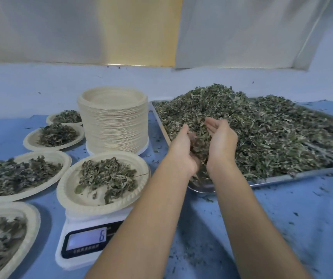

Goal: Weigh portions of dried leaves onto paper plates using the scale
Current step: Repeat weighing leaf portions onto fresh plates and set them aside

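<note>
Two hands, left hand (181, 150) and right hand (221, 141), hold dried green leaves (199, 137) between cupped palms above the silver metal tray (282, 179); moving left to the beige paper plate (101, 204) on the white scale (75, 226) risks spilling loose flakes

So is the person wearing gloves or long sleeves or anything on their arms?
No sleeves show: the left arm and right arm are bare all the way to the picture's edge. The left hand and right hand have no gloves, and I can see no rings, watch or bracelet.
</note>
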`<state>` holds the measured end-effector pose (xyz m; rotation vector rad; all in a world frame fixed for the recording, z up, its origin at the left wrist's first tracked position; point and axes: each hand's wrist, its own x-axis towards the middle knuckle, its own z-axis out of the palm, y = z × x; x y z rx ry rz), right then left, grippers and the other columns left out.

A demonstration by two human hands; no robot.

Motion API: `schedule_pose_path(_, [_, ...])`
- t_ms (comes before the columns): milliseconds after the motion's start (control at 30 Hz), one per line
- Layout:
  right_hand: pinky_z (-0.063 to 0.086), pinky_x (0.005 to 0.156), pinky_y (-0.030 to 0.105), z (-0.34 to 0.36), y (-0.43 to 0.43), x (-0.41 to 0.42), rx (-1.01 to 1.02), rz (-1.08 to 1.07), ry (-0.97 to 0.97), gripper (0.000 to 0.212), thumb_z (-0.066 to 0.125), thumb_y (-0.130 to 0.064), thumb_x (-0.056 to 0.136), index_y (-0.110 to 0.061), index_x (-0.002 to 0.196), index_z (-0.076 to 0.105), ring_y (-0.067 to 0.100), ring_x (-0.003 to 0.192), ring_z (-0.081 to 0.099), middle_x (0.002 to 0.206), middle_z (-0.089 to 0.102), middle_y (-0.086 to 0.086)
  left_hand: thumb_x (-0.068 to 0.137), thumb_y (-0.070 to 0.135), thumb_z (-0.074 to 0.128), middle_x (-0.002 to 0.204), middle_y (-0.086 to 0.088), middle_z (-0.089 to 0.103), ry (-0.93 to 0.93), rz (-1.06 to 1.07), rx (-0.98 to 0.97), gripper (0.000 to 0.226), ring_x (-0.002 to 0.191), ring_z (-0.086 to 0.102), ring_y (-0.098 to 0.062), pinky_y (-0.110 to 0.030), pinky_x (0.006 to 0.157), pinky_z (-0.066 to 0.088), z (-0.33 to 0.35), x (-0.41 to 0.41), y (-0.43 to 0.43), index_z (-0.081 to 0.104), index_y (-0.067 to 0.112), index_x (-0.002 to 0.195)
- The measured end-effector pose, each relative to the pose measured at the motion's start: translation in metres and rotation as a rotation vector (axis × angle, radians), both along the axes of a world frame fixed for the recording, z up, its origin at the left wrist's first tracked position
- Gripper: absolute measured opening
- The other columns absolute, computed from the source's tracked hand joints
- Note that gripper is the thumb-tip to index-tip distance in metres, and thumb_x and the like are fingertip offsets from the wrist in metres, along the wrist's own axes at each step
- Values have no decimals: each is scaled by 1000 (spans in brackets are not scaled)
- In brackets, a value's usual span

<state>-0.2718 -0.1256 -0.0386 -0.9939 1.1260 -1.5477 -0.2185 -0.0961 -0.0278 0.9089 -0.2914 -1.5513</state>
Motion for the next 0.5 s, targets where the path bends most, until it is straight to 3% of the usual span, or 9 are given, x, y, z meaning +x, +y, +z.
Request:
schedule_pose_path(100, [34,77,19,-3,-4,-1,8,-4,62,33,36,-20,94,-23,94,69,10,102,58,113,66,-3,96,53,40,137,-6,47,-37,-10,-21,50,116,50,-20,-38,90,45,1,-1,0,53,14,125])
schedule_pose_path(167, [35,84,26,-5,-5,1,10,-1,108,30,39,-19,92,-26,91,68,12,105,57,115,66,-3,96,54,38,148,-2,38,-69,0,-43,53,138,31,-20,-42,105,34,2,0,3,51,16,130])
schedule_pose_path(233, [36,84,27,-7,-6,2,14,18,103,30,41,-18,90,-25,96,70,12,104,57,114,66,-4,97,52,36,152,0,32,-85,18,-59,53,144,19,-18,-44,116,21,3,1,4,51,15,131])
schedule_pose_path(333, [44,87,28,-9,-8,5,34,67,58,28,43,-13,91,-23,95,69,13,100,60,106,67,-5,100,43,35,153,-3,31,-89,62,-99,51,141,26,-17,-40,117,19,2,4,4,45,11,139])
schedule_pose_path(400, [51,88,28,-9,-8,7,56,89,-14,27,44,-7,92,-22,88,66,13,94,62,101,67,-1,101,37,36,147,-7,40,-72,81,-129,48,133,41,-16,-36,116,23,1,7,4,45,7,137])
schedule_pose_path(500, [54,79,18,-9,-4,10,25,113,-94,35,37,10,91,-6,103,66,14,97,63,105,65,8,102,29,36,137,-9,52,-55,83,-168,41,123,51,-16,-30,111,33,-1,14,8,49,4,132])
